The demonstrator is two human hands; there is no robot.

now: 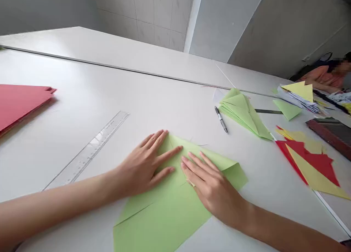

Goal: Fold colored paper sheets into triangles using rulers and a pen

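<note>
A sheet of light green paper [164, 219] lies on the white table in front of me, its upper right edge folded over. My left hand [153, 160] rests on the sheet's upper left part, fingers spread and pressed flat. Beside it, my right hand [208, 182] lies on the folded part with its fingers stretched out, palm down. Neither hand grips anything. Short pencil-like lines or slits show on the paper near the right fingertips and at the lower left. Part of the sheet is hidden under both hands.
A clear ruler [93, 149] lies left, near a stack of red paper [22, 104]. To the right are a pen [221, 119], folded green papers [241, 111], red paper pieces [315, 160] and yellow paper [315, 173]. A person [320, 74] sits at the far right.
</note>
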